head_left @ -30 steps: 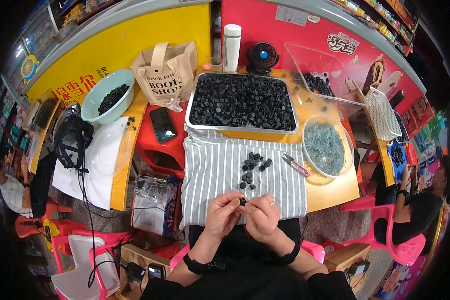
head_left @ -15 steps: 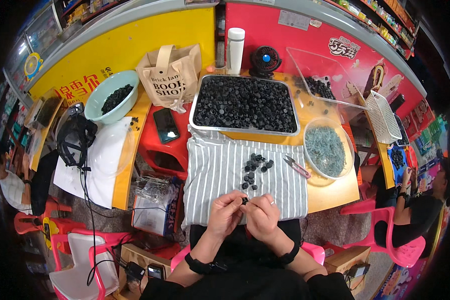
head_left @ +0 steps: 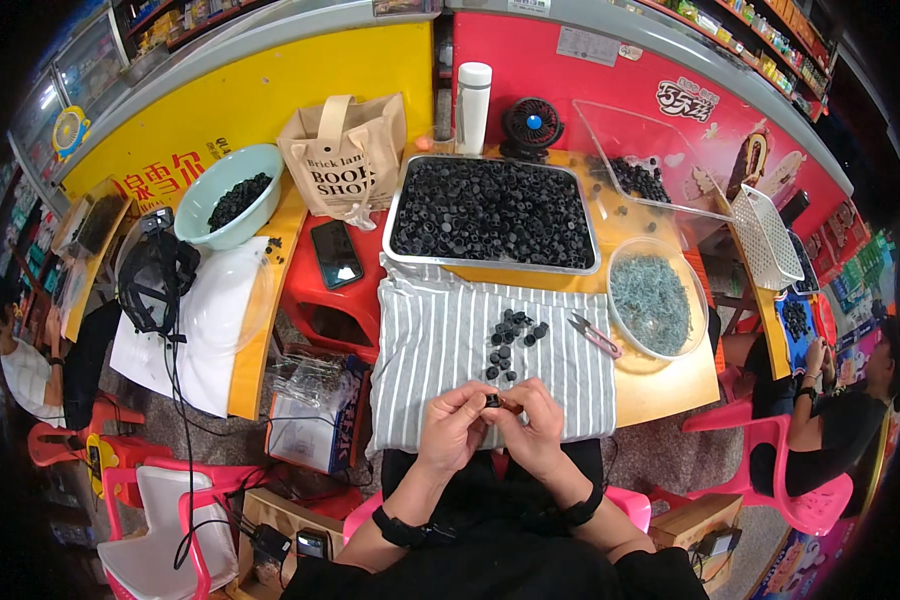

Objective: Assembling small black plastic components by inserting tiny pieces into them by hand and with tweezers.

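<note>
Between the fingertips of my left hand (head_left: 451, 428) and my right hand (head_left: 532, 428) is a small black cap-like piece (head_left: 492, 400). Both hands pinch it above the near edge of a grey-and-white striped cloth (head_left: 420, 350). Just beyond my fingers, several similar black pieces (head_left: 511, 330) lie loose on the cloth. Thread snips (head_left: 598, 337) with a pink handle rest to their right, blades pointing away. Past the cloth stands a metal tray (head_left: 490, 267) full of these black pieces. The exact shape of the held piece is partly hidden by my fingers.
Right of the cloth is a clear round tub (head_left: 705, 330) of grey-green stringy scraps. A phone (head_left: 337, 254) lies on a red stool (head_left: 305, 300). Farther left is a pale green basin (head_left: 255, 215). A white bottle (head_left: 472, 108) and small black fan (head_left: 532, 125) stand behind the tray.
My right hand has turned slightly and its fingers have shifted around the black piece, which now shows more between the fingertips. The loose pieces and the snips stay in place.
</note>
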A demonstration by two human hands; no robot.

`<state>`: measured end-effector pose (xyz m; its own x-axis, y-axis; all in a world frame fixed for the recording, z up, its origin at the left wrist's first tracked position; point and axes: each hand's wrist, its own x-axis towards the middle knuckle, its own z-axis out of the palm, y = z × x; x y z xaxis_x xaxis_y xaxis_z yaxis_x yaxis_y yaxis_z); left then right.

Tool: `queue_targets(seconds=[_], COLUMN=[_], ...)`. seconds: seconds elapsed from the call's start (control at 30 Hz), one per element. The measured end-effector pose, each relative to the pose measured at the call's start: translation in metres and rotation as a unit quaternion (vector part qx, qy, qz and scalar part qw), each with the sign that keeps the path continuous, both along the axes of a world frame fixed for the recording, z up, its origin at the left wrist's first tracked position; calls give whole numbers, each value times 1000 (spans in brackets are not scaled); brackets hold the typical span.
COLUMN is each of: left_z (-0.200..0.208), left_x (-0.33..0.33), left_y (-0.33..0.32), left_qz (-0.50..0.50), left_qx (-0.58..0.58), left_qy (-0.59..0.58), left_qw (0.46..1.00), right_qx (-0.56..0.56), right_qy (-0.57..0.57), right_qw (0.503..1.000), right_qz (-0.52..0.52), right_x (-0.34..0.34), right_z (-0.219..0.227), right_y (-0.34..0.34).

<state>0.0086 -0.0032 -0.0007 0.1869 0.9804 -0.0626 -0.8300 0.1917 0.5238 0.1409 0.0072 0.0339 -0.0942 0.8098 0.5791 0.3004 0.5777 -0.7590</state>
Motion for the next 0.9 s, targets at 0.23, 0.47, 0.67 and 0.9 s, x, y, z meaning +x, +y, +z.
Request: queue_targets(seconds=[0.23,0.47,0.67,0.9], left_z=[12,2,-8,12], left_x=[3,0,6,10], left_y=[-3,-4,-5,-3], left_qz=[-9,0,28,30], left_qx=[14,36,49,16], left_qy=[39,140,179,184], left_qw=[999,989,982,982], right_qx=[-12,52,59,32], right_qy=[-33,-73,-98,-156], right_qw=[999,996,993,986], right_qz=[-2,4,-7,-54], right_x=[4,1,-1,7], right_z=[-3,-16,-7,7], right_y=[5,10,6,11])
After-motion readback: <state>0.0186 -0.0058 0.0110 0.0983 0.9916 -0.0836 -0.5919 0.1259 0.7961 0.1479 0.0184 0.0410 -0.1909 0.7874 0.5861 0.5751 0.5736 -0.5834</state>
